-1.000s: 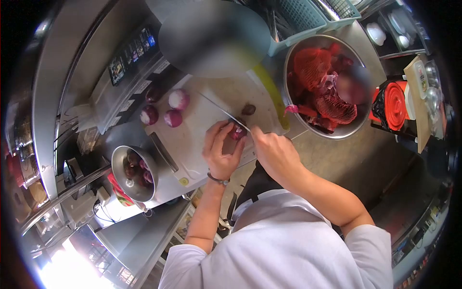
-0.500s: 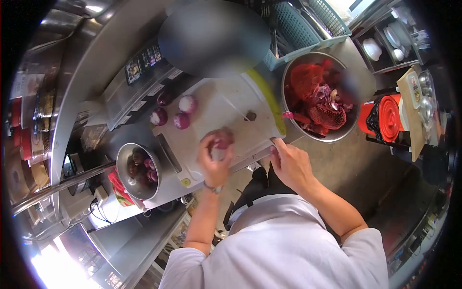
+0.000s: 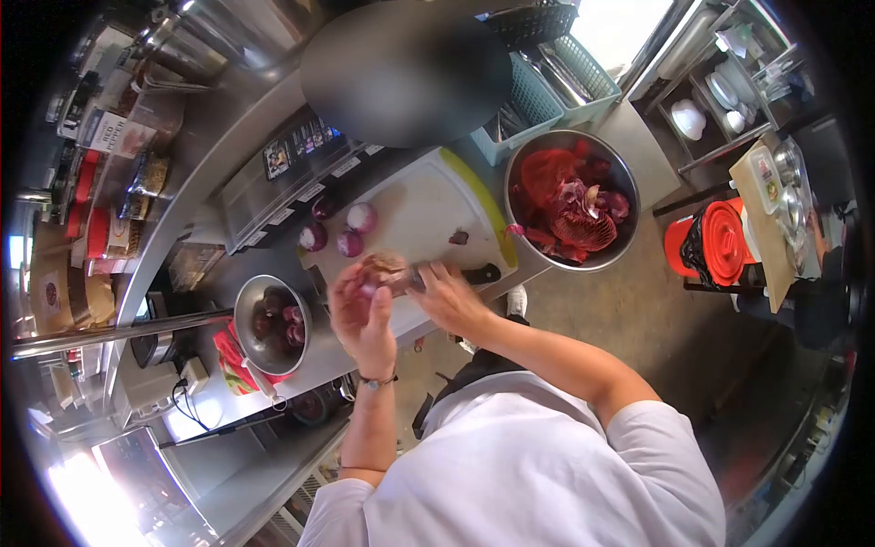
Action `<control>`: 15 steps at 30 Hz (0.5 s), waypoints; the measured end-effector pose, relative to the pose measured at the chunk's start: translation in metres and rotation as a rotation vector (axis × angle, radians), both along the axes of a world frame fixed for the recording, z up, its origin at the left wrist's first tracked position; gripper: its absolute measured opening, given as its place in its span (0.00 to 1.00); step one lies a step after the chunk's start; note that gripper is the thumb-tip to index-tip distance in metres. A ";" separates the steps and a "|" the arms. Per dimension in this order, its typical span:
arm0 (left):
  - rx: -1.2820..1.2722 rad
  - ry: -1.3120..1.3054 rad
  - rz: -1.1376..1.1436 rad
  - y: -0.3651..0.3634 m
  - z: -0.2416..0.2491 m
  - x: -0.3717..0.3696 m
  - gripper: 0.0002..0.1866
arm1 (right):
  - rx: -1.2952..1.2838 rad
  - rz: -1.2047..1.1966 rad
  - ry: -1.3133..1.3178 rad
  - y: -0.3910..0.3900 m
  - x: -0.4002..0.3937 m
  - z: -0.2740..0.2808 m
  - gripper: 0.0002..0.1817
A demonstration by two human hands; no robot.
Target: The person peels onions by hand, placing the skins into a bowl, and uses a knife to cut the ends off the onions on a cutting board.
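Observation:
My left hand (image 3: 360, 319) is raised over the near left of the white cutting board (image 3: 415, 201), fingers around a purple onion (image 3: 369, 278) with loose brown skin. Beside it, my right hand (image 3: 447, 299) is closed on a knife; its black handle (image 3: 480, 273) shows to the right, and a blurred part of the blade reaches toward the onion. Peeled-topped onions (image 3: 362, 217) and a darker one (image 3: 324, 207) sit at the board's far left. A dark scrap (image 3: 458, 237) lies on the board.
A steel bowl of onions (image 3: 298, 325) stands at left, with a red cloth (image 3: 230, 351) beside it. At right is a large steel bowl (image 3: 629, 235) with red netting and skins. Behind it are utensil baskets (image 3: 538, 118). A red bin (image 3: 725, 242) stands farther right.
My left hand has moved left and slightly up with the onion. My right hand has moved left from the board's near right edge to beside the onion. The view has shifted.

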State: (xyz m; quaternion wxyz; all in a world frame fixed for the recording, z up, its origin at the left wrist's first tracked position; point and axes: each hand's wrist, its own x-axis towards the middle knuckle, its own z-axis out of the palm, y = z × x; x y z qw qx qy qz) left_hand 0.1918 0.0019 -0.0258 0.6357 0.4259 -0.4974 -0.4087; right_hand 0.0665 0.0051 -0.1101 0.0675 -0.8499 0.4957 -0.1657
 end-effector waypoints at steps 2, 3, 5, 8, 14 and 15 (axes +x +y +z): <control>0.054 0.056 -0.074 -0.001 -0.008 -0.011 0.23 | 0.051 0.014 -0.079 -0.008 -0.005 -0.004 0.20; 0.129 0.227 -0.137 -0.001 -0.011 -0.017 0.23 | 0.112 0.030 -0.157 -0.011 -0.009 -0.004 0.18; 0.192 0.397 -0.196 -0.002 -0.011 -0.026 0.23 | 0.000 -0.102 -0.118 -0.022 -0.026 -0.004 0.17; 0.251 0.529 -0.355 -0.002 -0.005 -0.035 0.25 | -0.046 -0.231 -0.097 -0.031 -0.042 -0.007 0.15; 0.259 0.576 -0.457 -0.010 0.007 -0.053 0.27 | -0.073 -0.347 -0.090 -0.052 -0.047 0.011 0.24; 0.258 0.569 -0.457 -0.010 0.007 -0.055 0.27 | 0.113 -0.490 0.005 -0.056 -0.042 -0.002 0.26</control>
